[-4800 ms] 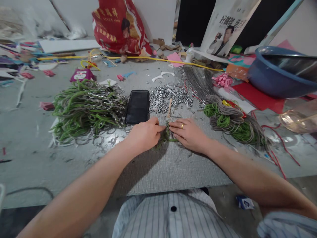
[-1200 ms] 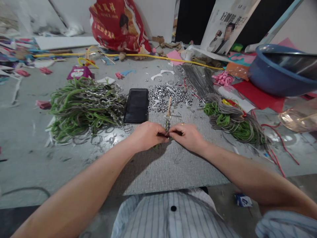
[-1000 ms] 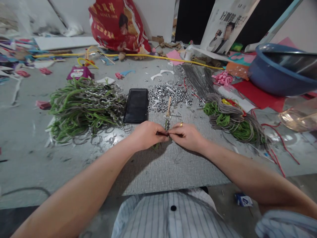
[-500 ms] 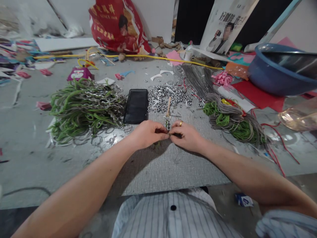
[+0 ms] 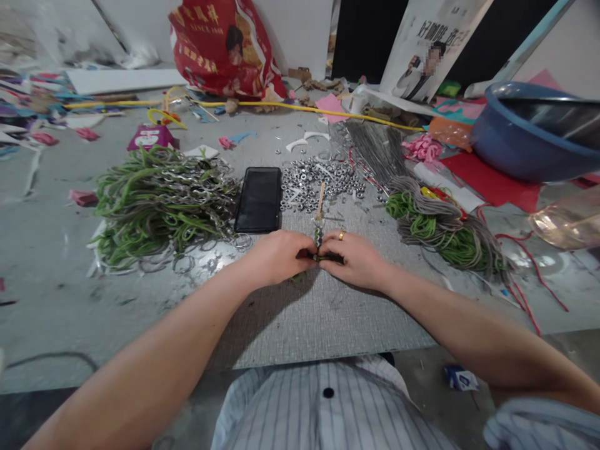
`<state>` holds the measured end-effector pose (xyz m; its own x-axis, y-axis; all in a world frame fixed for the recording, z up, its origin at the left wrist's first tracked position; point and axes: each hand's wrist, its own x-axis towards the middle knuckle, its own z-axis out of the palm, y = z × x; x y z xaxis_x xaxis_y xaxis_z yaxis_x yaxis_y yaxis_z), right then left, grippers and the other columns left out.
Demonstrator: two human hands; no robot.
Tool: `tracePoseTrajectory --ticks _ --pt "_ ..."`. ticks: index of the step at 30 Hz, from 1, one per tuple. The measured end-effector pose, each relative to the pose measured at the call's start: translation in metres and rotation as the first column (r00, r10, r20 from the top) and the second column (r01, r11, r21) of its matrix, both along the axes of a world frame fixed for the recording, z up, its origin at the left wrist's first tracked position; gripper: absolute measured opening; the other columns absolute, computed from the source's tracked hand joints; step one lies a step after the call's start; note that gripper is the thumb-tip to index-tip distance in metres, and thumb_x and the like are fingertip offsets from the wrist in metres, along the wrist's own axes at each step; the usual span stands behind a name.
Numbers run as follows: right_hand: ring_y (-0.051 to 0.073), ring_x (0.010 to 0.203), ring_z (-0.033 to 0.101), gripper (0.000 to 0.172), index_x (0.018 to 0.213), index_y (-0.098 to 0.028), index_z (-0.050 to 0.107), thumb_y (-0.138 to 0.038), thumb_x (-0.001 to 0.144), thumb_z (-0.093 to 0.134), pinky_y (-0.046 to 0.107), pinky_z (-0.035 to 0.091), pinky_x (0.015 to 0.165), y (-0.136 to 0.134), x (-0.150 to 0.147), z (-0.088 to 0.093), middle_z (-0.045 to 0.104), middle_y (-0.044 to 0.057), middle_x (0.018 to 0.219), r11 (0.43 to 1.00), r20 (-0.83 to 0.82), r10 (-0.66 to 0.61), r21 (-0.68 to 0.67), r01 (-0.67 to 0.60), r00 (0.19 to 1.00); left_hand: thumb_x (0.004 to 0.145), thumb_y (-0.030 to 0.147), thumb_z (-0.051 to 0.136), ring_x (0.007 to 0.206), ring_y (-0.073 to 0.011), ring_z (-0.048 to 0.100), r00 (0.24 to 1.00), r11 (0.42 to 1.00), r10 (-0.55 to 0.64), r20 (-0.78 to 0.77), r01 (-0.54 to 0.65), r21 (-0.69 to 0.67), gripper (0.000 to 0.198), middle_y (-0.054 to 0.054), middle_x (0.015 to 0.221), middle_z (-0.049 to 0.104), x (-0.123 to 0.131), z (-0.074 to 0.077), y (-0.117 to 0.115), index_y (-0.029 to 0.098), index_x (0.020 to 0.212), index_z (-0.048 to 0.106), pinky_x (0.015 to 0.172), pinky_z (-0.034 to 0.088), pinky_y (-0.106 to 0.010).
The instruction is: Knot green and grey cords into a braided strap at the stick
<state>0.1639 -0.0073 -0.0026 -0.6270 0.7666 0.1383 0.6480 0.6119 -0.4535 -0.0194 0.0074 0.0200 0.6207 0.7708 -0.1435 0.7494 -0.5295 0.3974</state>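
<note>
My left hand (image 5: 276, 256) and my right hand (image 5: 355, 257) meet at the middle of a grey textured mat (image 5: 323, 319). Both pinch a thin green-and-grey cord (image 5: 319, 255) with a few small metal nuts (image 5: 319, 236) strung on it. The fingertips of the two hands touch over the cord. A ring sits on my right hand. Just beyond the fingers a short wooden stick (image 5: 320, 196) lies by a heap of loose metal nuts (image 5: 319, 181). A black phone (image 5: 259, 199) lies flat just left of the nuts.
A big heap of green cords with metal rings (image 5: 159, 203) fills the left. A smaller bundle of green and grey cords (image 5: 438, 225) lies right. A blue basin (image 5: 529, 134) stands at far right, a red bag (image 5: 225, 50) at the back, paper scraps all around.
Over the last seconds my hands have closed from flat on the mat into a pinch on the cord. In the last second they barely shift; the fingertips work the cord in place.
</note>
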Motion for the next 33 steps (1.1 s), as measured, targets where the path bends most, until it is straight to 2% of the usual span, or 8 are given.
tracePoseTrajectory --ticks 5,11,19,26,30,33 --pt "0.014 0.08 0.052 0.012 0.083 -0.018 0.06 -0.028 0.08 0.053 0.026 0.036 0.07 0.002 0.0 0.0 0.058 0.004 0.09 0.999 0.033 -0.028 -0.024 0.029 0.999 0.074 0.028 0.053 0.06 -0.0103 0.056 0.996 0.994 0.052 0.066 -0.045 -0.104 0.016 0.002 0.067 0.066 0.0 0.003 0.002 0.021 0.08 0.067 0.054 0.036 -0.019" --pt "0.014 0.073 0.05 0.013 0.076 -0.018 0.059 -0.021 0.079 0.047 0.026 0.034 0.066 0.0 -0.004 0.0 0.057 0.003 0.081 0.998 0.062 -0.03 0.05 0.027 0.998 0.076 0.03 0.052 0.058 -0.0099 0.055 0.994 0.991 0.06 0.091 -0.049 -0.121 0.018 0.002 0.065 0.065 -0.001 0.001 0.002 0.019 0.08 0.067 0.053 0.036 -0.019" --pt "0.016 0.076 0.051 0.018 0.081 -0.015 0.059 -0.018 0.081 0.041 0.029 0.035 0.069 0.0 -0.004 0.005 0.059 0.006 0.086 0.997 0.164 0.005 0.079 -0.018 0.986 0.077 0.027 0.051 0.068 -0.0128 0.059 0.997 1.0 -0.018 0.081 0.018 0.006 0.017 0.001 0.077 0.067 -0.002 -0.004 0.002 0.02 0.084 0.065 0.059 0.038 -0.021" --pt "0.018 0.074 0.052 0.024 0.084 -0.013 0.059 -0.021 0.085 0.037 0.032 0.035 0.066 -0.004 -0.008 0.005 0.059 0.01 0.09 0.983 0.308 -0.073 0.181 0.017 0.949 0.078 0.028 0.049 0.071 -0.0149 0.059 0.999 0.996 -0.049 0.017 0.048 0.07 0.017 -0.001 0.08 0.067 0.0 -0.006 0.001 0.02 0.084 0.064 0.06 0.039 -0.023" --pt "0.019 0.079 0.053 0.021 0.083 -0.012 0.059 -0.021 0.083 0.04 0.032 0.036 0.068 -0.005 -0.009 0.004 0.059 0.011 0.095 0.981 0.277 -0.098 0.19 0.046 0.956 0.079 0.029 0.047 0.073 -0.0156 0.059 0.998 0.994 -0.062 -0.022 0.063 0.091 0.019 -0.001 0.083 0.066 0.0 -0.007 0.0 0.021 0.087 0.063 0.062 0.039 -0.024" --pt "0.02 0.084 0.054 0.016 0.079 -0.013 0.059 -0.019 0.081 0.044 0.033 0.036 0.072 -0.004 -0.008 0.004 0.059 0.01 0.097 0.987 0.212 -0.113 0.141 0.084 0.971 0.08 0.029 0.046 0.074 -0.0166 0.059 0.997 0.994 -0.057 -0.046 0.061 0.095 0.02 -0.001 0.084 0.066 0.0 -0.007 0.0 0.022 0.088 0.062 0.061 0.039 -0.025"
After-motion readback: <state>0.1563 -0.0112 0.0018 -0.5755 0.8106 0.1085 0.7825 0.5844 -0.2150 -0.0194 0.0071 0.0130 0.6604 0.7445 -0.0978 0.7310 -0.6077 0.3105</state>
